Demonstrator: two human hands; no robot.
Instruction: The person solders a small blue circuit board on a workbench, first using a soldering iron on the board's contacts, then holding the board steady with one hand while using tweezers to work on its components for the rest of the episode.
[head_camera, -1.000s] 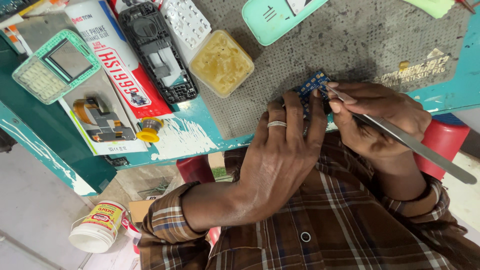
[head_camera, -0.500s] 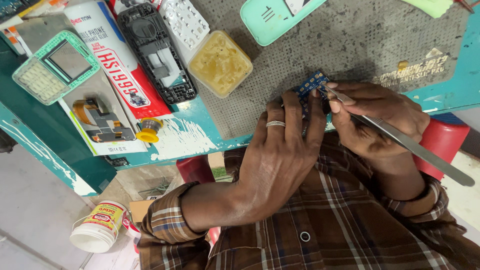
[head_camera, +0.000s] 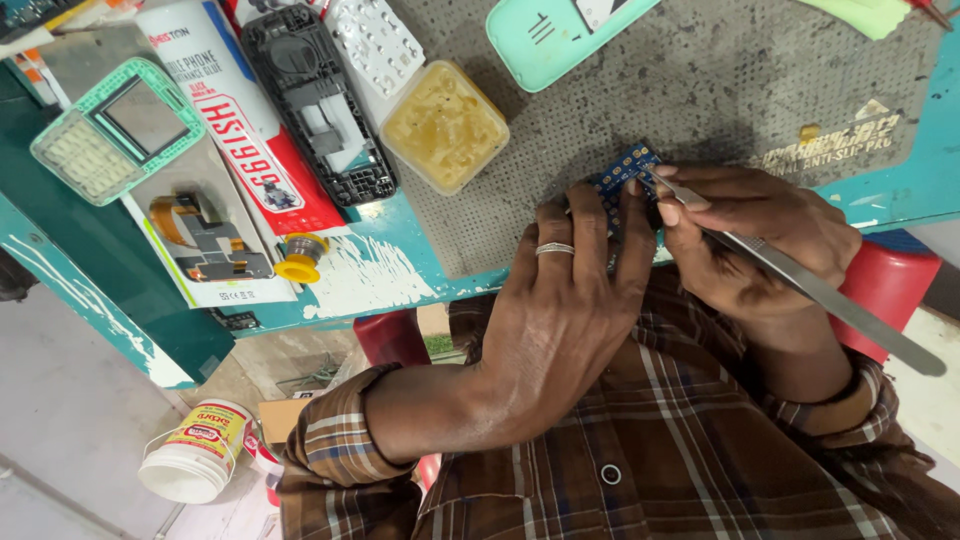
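Blue circuit board (head_camera: 625, 175), small and studded with rows of gold pads, lies on the grey perforated mat (head_camera: 700, 90) near the desk's front edge, pinned there by the left hand (head_camera: 570, 300). That hand lies flat and spread, fingertips pressing on the board's near side, apparently to keep it from sliding; a silver ring sits on one finger. The right hand (head_camera: 750, 240) is closed around long steel tweezers (head_camera: 800, 285), pinching them low toward the tip so that the point meets the board's right end, while the smooth metal shank runs back past the wrist. A grip that near the tip seems chosen for fine control.

The mat is rubbery and pitted with a regular grid of holes, which likely helps small parts stay put. On it toward the far edge rests a mint-green phone shell (head_camera: 560, 35). Just left of the mat stands a square clear tub of yellowish paste (head_camera: 445, 125), open and within reach. Further left lie a black phone frame (head_camera: 320, 105), a white keypad sheet (head_camera: 375, 40), and a mint-green phone front with a keypad (head_camera: 110, 130) on a printed card. A yellow spool (head_camera: 298, 258) sits near the teal desk (head_camera: 390, 285) front edge.
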